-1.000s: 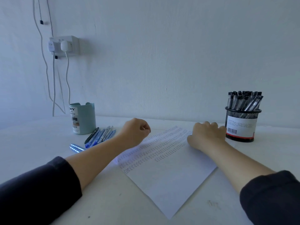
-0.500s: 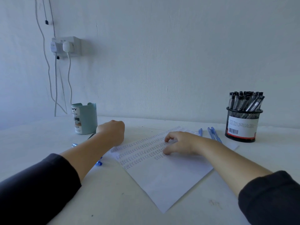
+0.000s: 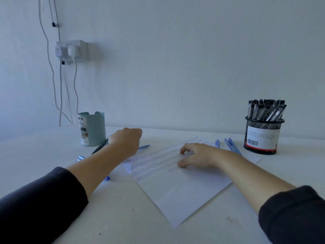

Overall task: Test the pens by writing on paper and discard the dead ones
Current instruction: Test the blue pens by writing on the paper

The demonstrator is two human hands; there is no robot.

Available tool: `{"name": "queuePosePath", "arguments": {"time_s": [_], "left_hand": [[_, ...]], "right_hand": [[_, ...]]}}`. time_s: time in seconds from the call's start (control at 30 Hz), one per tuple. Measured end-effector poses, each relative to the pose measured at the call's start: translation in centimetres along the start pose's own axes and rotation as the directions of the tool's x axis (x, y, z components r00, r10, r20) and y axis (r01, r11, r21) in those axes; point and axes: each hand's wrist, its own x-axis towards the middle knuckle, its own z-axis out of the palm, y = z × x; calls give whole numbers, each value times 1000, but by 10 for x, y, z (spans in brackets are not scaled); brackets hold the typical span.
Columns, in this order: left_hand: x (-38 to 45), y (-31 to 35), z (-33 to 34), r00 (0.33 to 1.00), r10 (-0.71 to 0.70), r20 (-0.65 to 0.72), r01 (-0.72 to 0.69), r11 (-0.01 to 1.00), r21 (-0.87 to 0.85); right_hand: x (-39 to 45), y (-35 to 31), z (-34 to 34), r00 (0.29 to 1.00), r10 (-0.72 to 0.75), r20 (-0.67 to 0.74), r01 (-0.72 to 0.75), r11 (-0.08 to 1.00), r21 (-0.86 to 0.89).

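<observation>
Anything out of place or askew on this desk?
The paper lies skewed, not square to the desk. Loose blue pens lie beside the full mesh holder, others by the green cup. No spill or damage shows.

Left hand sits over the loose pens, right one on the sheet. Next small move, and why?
Probably pinch one pen with the left hand: it hovers fisted over the loose pens by the teal cup, seemingly holding nothing, though its fingers are hidden. The right hand already pins the paper, with bare space below the written rows.

Dark sleeves point(image 3: 40, 199), pushed up, bare forearms point(image 3: 98, 166)
</observation>
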Motion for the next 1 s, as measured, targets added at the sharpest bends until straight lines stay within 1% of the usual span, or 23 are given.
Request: {"name": "queuePosePath", "arguments": {"time_s": [0.17, 0.3, 0.4, 0.43, 0.47, 0.5, 0.53, 0.57, 0.6, 0.63, 0.67, 0.7, 0.73, 0.77, 0.87, 0.93, 1.0], "left_hand": [[0, 3, 5, 988, 39, 152, -43, 999, 25], [7, -2, 4, 980, 70, 185, -59, 996, -67], [5, -3, 1, 958, 125, 259, -101, 989, -104], [3, -2, 0, 955, 137, 263, -111, 988, -111], [1, -1, -1, 960, 145, 241, -120, 986, -115], [0, 1, 0, 970, 151, 190, -131, 985, -117], [-1, 3, 1, 982, 155, 105, -142, 982, -122], [-2, 4, 1, 988, 153, -18, -154, 978, -141], [-2, 5, 1, 974, 147, -170, -178, 967, -184], [-2, 7, 0, 934, 137, -331, -226, 942, -248], [-3, 8, -1, 873, 126, -470, -296, 904, -308], [-4, 10, -4, 813, 115, -571, -366, 863, -347], [-7, 12, -7, 770, 101, -631, -413, 832, -371], [-10, 16, -10, 756, 85, -649, -424, 819, -387], [-15, 22, -11, 802, 73, -592, -358, 853, -379], [-15, 23, -8, 818, 91, -568, -319, 894, -316], [-16, 23, -7, 805, 110, -582, -298, 925, -238]], "right_hand": [[2, 1, 0, 1000, -10, 5, 10, 1000, 2], [4, 2, 1, 1000, -17, 12, 17, 1000, 5], [4, 3, 1, 1000, -16, 14, 16, 1000, 9], [4, 4, 1, 1000, -17, 12, 17, 1000, 11], [5, 4, 1, 1000, -18, 11, 17, 1000, 13], [5, 4, 1, 1000, -18, 11, 18, 1000, 15], [5, 4, 1, 1000, -19, 11, 19, 1000, 12], [6, 3, 1, 1000, -20, 13, 19, 1000, 5], [7, 3, 1, 1000, -19, 16, 19, 1000, -5], [7, 3, 1, 1000, -20, 21, 20, 1000, -16], [7, 4, 1, 999, -24, 28, 24, 999, -26], [7, 4, 1, 999, -30, 32, 31, 999, -32], [6, 4, 1, 999, -36, 32, 37, 999, -33], [6, 4, 1, 999, -41, 30, 42, 999, -29], [6, 4, 1, 998, -48, 34, 49, 998, -27], [7, 4, 1, 998, -47, 35, 48, 998, -30], [8, 4, 1, 999, -42, 29, 43, 999, -33]]}}
